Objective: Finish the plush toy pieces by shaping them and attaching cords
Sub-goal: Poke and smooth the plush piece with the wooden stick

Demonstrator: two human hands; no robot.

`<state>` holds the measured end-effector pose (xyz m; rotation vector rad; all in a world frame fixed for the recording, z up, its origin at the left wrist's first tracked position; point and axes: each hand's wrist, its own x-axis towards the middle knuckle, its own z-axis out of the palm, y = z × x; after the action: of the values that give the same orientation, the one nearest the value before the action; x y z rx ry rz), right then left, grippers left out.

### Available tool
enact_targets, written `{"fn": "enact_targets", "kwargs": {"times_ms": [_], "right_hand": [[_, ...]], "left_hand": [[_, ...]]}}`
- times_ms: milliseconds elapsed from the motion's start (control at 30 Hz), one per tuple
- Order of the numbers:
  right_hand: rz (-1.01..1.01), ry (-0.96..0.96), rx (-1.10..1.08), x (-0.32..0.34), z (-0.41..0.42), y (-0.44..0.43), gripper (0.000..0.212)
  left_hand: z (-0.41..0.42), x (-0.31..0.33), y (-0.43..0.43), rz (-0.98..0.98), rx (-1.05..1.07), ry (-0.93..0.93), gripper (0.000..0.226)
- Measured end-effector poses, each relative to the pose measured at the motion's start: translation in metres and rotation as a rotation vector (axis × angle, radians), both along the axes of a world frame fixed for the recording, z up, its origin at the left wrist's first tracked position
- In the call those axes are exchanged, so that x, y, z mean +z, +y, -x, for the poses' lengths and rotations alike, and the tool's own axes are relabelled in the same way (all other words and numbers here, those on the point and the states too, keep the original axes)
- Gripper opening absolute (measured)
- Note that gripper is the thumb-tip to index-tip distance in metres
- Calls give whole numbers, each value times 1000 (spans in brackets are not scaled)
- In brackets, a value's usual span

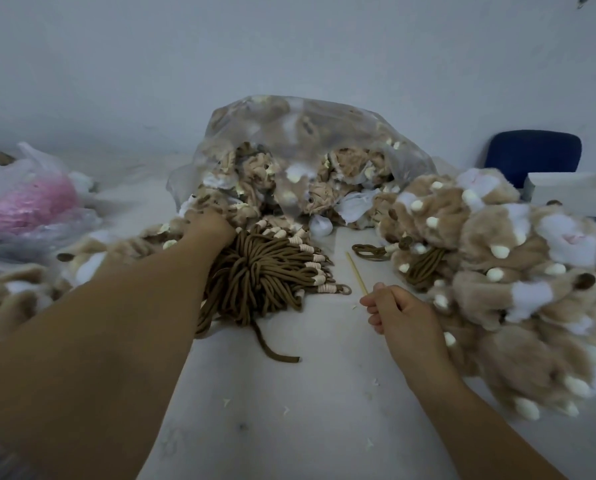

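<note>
So my left hand [208, 226] is digging into the plush pieces [241, 199] spilling from the clear bag [307, 133] mid-frame. Its fingers are buried, so I can't tell their state. My right hand [398, 311] is pinching a thin stick [356, 271] just right of the brown cord bundle [258, 275].

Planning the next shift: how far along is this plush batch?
Looks done: the plush heap at right, brown cords showing among it. In hand: the right hand pinches a thin stick; the left hand reaches into loose pieces before the clear bag, fingers hidden. Left: that bag holds many pieces, and a cord bundle lies unattached.
</note>
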<state>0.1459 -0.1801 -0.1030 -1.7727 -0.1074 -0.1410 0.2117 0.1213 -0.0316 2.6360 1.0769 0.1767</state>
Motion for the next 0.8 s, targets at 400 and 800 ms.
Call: {"fn": "enact_targets", "kwargs": {"times_ms": [400, 800], "right_hand": [[-20, -11, 7, -2, -2, 0, 37], [57, -207, 266, 11, 17, 1, 26]], "left_hand": [[30, 13, 1, 277, 14, -682, 24], [134, -42, -162, 1176, -519, -720, 25]]}}
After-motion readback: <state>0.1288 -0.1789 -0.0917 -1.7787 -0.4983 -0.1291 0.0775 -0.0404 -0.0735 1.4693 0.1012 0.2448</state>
